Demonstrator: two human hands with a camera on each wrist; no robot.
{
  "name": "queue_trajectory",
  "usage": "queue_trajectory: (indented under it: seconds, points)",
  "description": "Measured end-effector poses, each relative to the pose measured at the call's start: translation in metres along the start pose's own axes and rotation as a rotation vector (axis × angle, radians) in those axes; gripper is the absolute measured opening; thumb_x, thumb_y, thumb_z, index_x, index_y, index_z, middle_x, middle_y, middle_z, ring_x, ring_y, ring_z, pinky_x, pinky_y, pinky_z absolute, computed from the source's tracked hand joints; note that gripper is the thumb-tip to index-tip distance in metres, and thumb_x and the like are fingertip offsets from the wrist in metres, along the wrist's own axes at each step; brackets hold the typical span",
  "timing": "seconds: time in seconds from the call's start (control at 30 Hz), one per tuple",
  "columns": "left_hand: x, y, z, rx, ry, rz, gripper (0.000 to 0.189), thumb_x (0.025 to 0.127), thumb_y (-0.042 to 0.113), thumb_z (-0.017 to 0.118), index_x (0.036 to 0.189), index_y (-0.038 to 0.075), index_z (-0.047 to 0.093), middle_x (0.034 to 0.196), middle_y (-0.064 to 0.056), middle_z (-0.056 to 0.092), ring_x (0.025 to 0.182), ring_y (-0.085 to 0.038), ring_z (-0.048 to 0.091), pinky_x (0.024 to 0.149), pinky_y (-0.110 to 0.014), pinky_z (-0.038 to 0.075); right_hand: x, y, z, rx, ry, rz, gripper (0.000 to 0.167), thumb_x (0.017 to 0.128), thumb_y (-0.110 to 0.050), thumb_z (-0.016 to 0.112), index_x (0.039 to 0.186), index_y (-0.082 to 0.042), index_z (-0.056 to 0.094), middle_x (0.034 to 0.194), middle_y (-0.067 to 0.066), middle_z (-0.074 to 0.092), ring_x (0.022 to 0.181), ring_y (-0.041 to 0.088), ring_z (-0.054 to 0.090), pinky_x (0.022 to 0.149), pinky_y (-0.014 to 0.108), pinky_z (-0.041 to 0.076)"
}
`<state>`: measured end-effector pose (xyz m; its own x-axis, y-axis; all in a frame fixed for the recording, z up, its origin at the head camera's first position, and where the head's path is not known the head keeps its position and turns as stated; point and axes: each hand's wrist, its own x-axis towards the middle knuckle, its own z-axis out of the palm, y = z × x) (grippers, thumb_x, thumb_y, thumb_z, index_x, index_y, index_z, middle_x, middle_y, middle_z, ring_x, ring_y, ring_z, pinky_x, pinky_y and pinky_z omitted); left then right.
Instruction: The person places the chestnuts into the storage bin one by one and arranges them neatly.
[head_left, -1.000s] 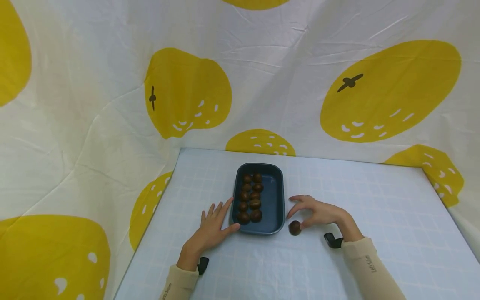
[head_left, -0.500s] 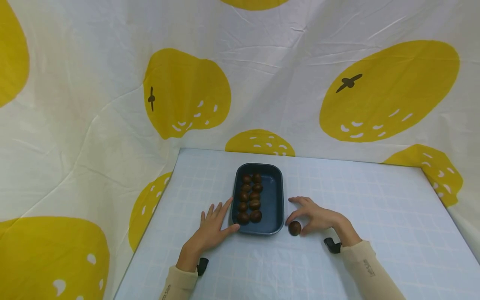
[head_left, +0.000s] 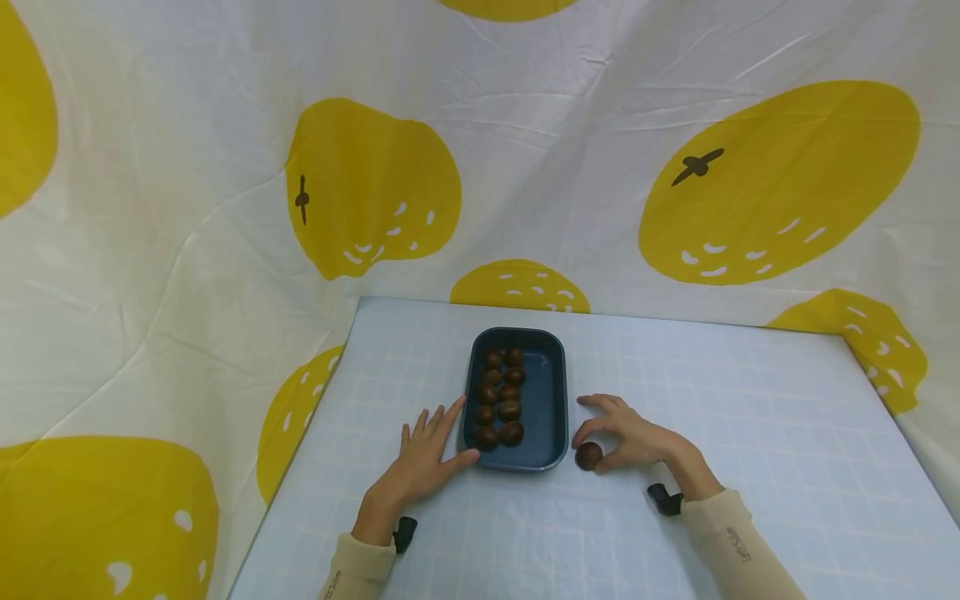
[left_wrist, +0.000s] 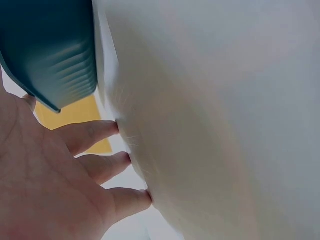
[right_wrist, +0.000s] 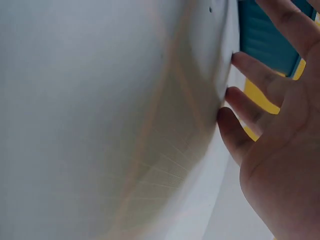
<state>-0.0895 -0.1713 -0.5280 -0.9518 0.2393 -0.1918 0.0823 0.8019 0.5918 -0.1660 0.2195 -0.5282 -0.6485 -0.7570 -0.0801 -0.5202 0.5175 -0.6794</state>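
On the table in the head view, a dark blue tray (head_left: 545,400) holds two rows of glossy brown chestnut-like balls (head_left: 510,410) along its left side. My left hand (head_left: 420,467) lies with spread fingers against the tray's left side, thumb and index finger at its near left corner. Right of the tray, my right hand (head_left: 633,437) has thumb and index finger around a single brown ball (head_left: 588,456). Its other fingers (right_wrist: 245,105) touch the table in the right wrist view, where the ball is hidden. The left wrist view shows the left fingertips on the table beside the tray.
A pale blue checked cloth (head_left: 750,400) covers the table. Behind and to the left hangs a white sheet (head_left: 525,183) with large yellow fruit prints. Each wrist bears a small black camera, like the one on the right wrist (head_left: 664,500).
My right thumb and index finger have come around the single ball from its right side, and the ball has shifted very slightly left. The left hand and the tray stay put.
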Motion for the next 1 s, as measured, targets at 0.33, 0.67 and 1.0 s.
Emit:
queue_trajectory:
  seconds: [0.33, 0.67, 1.0]
  points:
    - [0.0006, -0.0001, 0.0009, -0.013, 0.016, 0.013, 0.087, 0.091, 0.070, 0.054, 0.161, 0.041, 0.010, 0.162, -0.019, 0.022, 0.149, -0.045, 0.007, 0.111, -0.070, -0.001, -0.0011, -0.0017, 0.0057, 0.021, 0.023, 0.056, 0.043, 0.073, -0.012, 0.087, 0.107, -0.033, 0.071, 0.153, 0.021, 0.034, 0.139, 0.047, 0.021, 0.102, 0.074, 0.026]
    - [0.0013, -0.0011, 0.0009, -0.005, 0.005, 0.009, 0.087, 0.091, 0.070, 0.054, 0.160, 0.045, 0.006, 0.163, -0.017, 0.020, 0.149, -0.044, 0.005, 0.111, -0.069, -0.002, -0.0022, -0.0031, 0.0064, 0.029, 0.054, 0.051, 0.045, 0.073, -0.009, 0.086, 0.108, -0.031, 0.070, 0.152, 0.021, 0.035, 0.140, 0.045, 0.022, 0.103, 0.073, 0.026]
    - [0.0011, -0.0010, 0.0017, -0.004, 0.019, 0.020, 0.087, 0.091, 0.069, 0.054, 0.161, 0.042, 0.008, 0.162, -0.019, 0.021, 0.149, -0.045, 0.007, 0.111, -0.070, -0.001, -0.0026, -0.0044, 0.0084, 0.043, 0.088, 0.041, 0.042, 0.073, -0.011, 0.086, 0.107, -0.031, 0.072, 0.148, 0.021, 0.040, 0.137, 0.045, 0.029, 0.101, 0.070, 0.031]
